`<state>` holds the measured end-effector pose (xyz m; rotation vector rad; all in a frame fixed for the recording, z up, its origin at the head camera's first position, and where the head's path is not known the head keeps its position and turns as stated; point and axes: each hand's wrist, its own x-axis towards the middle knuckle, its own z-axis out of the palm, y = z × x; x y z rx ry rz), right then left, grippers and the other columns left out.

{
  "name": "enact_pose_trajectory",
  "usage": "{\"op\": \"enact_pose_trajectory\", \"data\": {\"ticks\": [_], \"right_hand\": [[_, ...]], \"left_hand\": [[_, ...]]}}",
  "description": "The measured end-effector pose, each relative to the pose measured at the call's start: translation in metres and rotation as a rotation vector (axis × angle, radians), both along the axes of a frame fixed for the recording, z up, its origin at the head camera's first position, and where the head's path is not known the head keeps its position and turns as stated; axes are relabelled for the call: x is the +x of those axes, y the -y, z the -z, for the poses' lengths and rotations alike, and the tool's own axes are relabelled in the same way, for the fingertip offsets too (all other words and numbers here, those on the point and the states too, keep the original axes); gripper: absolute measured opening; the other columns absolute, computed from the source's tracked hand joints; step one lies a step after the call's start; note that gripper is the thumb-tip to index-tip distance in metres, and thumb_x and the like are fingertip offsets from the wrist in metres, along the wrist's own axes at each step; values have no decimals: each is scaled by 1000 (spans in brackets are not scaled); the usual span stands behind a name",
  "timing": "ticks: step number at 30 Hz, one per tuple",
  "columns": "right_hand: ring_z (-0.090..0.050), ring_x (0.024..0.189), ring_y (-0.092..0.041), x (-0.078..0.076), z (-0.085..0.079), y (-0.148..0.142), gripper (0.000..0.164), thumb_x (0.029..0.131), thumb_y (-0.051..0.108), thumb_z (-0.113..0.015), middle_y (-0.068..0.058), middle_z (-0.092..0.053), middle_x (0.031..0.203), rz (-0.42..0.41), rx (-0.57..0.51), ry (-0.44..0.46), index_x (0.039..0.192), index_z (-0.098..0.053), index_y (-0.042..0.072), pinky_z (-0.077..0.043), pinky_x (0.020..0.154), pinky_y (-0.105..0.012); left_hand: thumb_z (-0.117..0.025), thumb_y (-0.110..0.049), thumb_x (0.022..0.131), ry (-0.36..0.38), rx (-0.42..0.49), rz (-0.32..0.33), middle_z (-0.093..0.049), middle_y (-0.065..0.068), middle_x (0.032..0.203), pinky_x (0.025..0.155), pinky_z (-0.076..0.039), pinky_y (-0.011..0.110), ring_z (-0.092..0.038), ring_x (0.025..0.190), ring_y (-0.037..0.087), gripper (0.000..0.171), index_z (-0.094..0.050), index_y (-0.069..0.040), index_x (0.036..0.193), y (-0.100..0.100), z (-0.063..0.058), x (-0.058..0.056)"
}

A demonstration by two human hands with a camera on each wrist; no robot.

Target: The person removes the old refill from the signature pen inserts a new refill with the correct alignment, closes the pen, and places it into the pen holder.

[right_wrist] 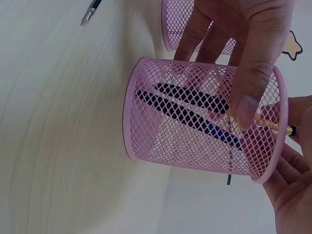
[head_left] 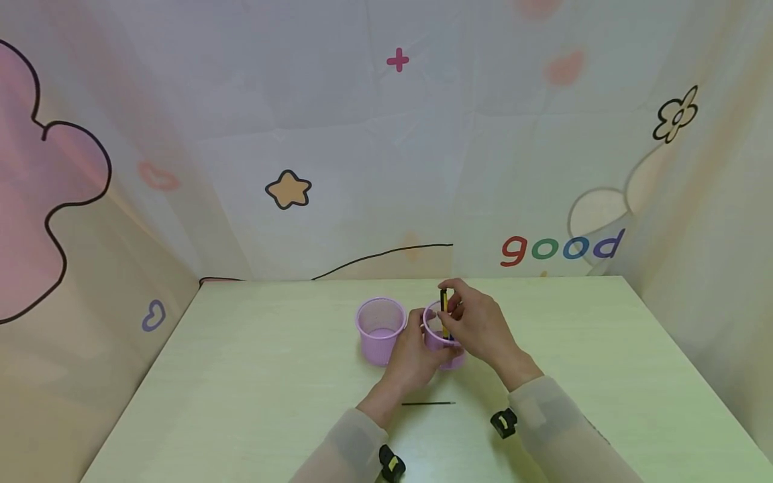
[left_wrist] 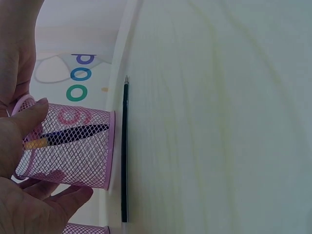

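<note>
My left hand [head_left: 413, 359] grips the pink mesh pen holder [right_wrist: 190, 151] on the right, thumb and fingers wrapped round its side. Over its rim, my right hand [head_left: 483, 325] pinches the upper part of a yellow-and-black pen [head_left: 445, 315]. That pen's dark lower end is inside the holder. Through the mesh in the right wrist view, a blue-and-black pen [right_wrist: 195, 121] leans beside it. Whether the right fingers also touch the blue one is hidden. On the table in front lies a thin dark pen refill [left_wrist: 125, 156] with a metal tip.
A second pink mesh holder [head_left: 379, 349] stands upright just left of the gripped one, close to my left hand. The pale wood-grain table [head_left: 253, 376] ends at a printed curtain [head_left: 338, 147] behind and at both sides.
</note>
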<state>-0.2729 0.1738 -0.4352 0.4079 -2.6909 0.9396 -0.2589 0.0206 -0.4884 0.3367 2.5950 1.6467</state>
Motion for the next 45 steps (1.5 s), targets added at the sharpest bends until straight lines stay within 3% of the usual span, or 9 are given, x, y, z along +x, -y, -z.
{"op": "enact_pose_trajectory", "data": {"ticks": [10, 26, 34, 45], "right_hand": [[-60, 70, -13, 0, -1, 1, 49, 87, 11, -82, -2, -68, 86, -5, 51, -3, 131, -60, 11, -51, 66, -30], [-63, 74, -16, 0, -3, 3, 48, 92, 16, -78, -6, -73, 93, 11, 98, 68, 136, -59, 10, -56, 67, -32], [-61, 70, -13, -1, -3, 4, 30, 101, 19, -65, -5, -75, 91, 21, 88, -3, 129, -66, 8, -54, 66, -31], [-73, 82, -21, -5, -7, 6, 27, 91, 11, -76, -8, -73, 95, 44, 65, -95, 116, -75, 3, -61, 73, -39]], "left_hand": [[-88, -41, 81, -5, -21, -6, -58, 11, 149, 110, -49, 48, -59, 133, 29, 86, -42, -13, 147, 0, -1, 0], [-88, -40, 81, 6, -16, -4, -57, 11, 150, 110, -49, 49, -59, 134, 30, 85, -42, -13, 147, -1, -1, -1], [-89, -39, 80, 7, -3, -9, -57, 8, 149, 110, -49, 48, -58, 134, 29, 84, -43, -15, 147, 0, -2, 1], [-89, -40, 81, -7, -8, -3, -56, 12, 151, 111, -48, 48, -57, 136, 31, 87, -42, -12, 148, 0, 0, -2]]}}
